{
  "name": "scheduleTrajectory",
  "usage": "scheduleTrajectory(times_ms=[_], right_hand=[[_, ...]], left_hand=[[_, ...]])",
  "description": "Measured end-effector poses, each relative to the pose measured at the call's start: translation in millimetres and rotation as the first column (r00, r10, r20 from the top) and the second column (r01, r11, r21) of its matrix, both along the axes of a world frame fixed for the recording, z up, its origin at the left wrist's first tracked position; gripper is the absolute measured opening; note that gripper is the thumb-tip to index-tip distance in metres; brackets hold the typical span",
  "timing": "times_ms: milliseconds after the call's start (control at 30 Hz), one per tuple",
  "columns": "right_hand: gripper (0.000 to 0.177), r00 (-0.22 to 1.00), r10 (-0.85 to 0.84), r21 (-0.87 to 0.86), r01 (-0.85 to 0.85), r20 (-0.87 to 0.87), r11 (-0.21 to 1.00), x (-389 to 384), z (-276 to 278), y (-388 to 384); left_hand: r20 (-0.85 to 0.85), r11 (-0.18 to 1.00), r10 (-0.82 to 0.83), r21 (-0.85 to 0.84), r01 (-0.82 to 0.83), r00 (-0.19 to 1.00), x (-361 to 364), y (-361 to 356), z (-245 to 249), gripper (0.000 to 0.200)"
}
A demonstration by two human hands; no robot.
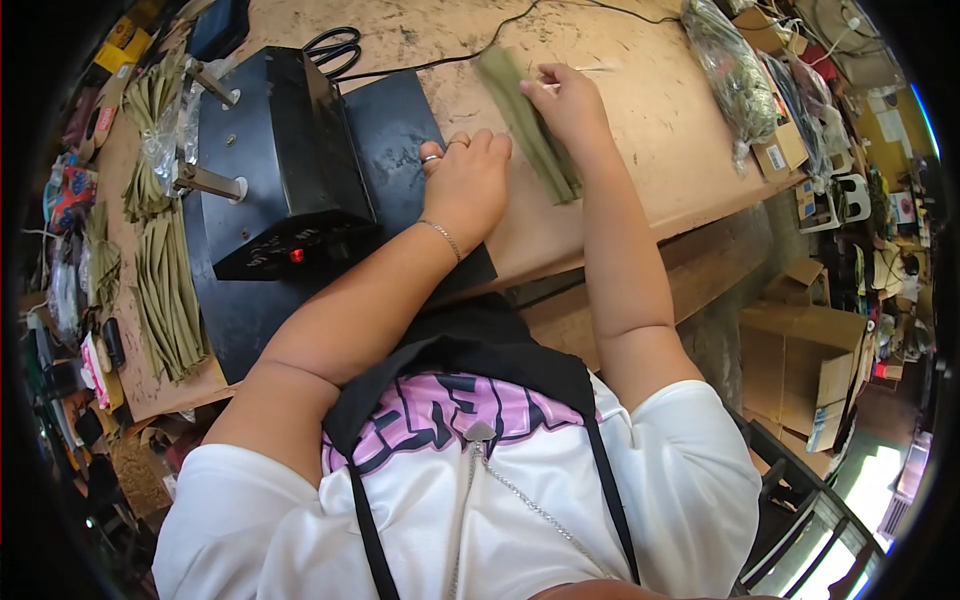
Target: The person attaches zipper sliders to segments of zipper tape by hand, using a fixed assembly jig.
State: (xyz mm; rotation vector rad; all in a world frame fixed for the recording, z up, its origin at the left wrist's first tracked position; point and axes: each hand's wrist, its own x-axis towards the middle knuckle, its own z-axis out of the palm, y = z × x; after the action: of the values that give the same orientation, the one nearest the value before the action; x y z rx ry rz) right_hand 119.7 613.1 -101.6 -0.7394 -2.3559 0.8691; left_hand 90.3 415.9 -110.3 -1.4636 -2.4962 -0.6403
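Note:
My left hand rests with curled fingers at the right edge of a black base plate, just right of a black box-shaped machine with two metal posts and a red light. Whatever its fingers may hold is hidden. Beside it, olive-green fabric strips lie on the wooden table. My right hand is at the upper right of those strips, thumb and index finger brought close together. Something thin and pale seems to be near its fingertips, too small to make out.
Bundles of olive strips lie left of the machine. Black-handled scissors and a black cable are behind it. A plastic-wrapped bundle sits at the table's right edge. Cardboard boxes stand below on the right.

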Motion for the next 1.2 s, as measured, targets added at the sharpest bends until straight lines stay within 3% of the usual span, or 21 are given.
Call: scheduleTrajectory(times_ms=[33,67,167,267,467,567,667,767,867,967,1067,1200], right_hand=[[0.039,0.999,-0.031,0.221,0.032,-0.006,0.975,-3,-8,-1],[0.04,0.999,-0.039,0.246,0.042,-0.016,0.968,-1,-11,2],[0.031,0.999,0.045,0.186,-0.045,0.003,0.982,5,-26,17],[0.021,0.997,0.081,0.328,-0.079,0.006,0.941,7,-36,21],[0.018,0.925,-0.226,0.419,0.082,0.306,0.904,14,0,-3],[0.023,0.895,-0.188,0.326,0.051,0.405,0.944,28,12,-3],[0.028,0.965,-0.152,0.342,0.072,0.212,0.937,41,4,-5],[0.032,0.976,0.217,0.321,-0.209,0.011,0.924,52,-12,2],[0.032,0.986,0.16,0.475,-0.158,0.038,0.865,70,-18,-17],[0.033,0.992,-0.005,0.455,-0.053,0.124,0.889,84,-6,-48],[0.027,0.997,0.017,0.299,-0.039,0.078,0.953,84,-12,-55],[0.019,0.996,0.004,0.32,-0.031,0.086,0.947,68,-10,-57]], left_hand=[[0.001,1.0,-0.015,-0.006,0.015,1.0,-1,-1,1,0.015],[0.004,1.0,-0.025,-0.01,0.025,1.0,-1,-2,2,0.015],[0.032,0.999,-0.038,-0.013,0.038,0.999,-2,-2,0,0.015],[0.02,0.999,-0.04,0.021,0.04,0.999,0,-2,-1,0.014],[0.065,0.995,-0.007,0.098,0.001,0.998,-3,0,-3,0.02],[0.098,0.99,0.029,0.134,-0.042,0.995,-1,1,-4,0.033],[0.095,0.99,0.065,0.119,-0.076,0.993,1,-1,1,0.048],[0.07,0.99,0.094,0.095,-0.1,0.993,2,0,4,0.059],[0.044,0.991,0.095,0.091,-0.098,0.995,2,1,2,0.062],[0.045,0.994,0.089,0.066,-0.092,0.995,0,-1,3,0.062],[0.045,0.994,0.094,0.048,-0.096,0.995,0,-2,2,0.063],[0.052,0.995,0.092,0.043,-0.095,0.994,0,-2,2,0.062]])
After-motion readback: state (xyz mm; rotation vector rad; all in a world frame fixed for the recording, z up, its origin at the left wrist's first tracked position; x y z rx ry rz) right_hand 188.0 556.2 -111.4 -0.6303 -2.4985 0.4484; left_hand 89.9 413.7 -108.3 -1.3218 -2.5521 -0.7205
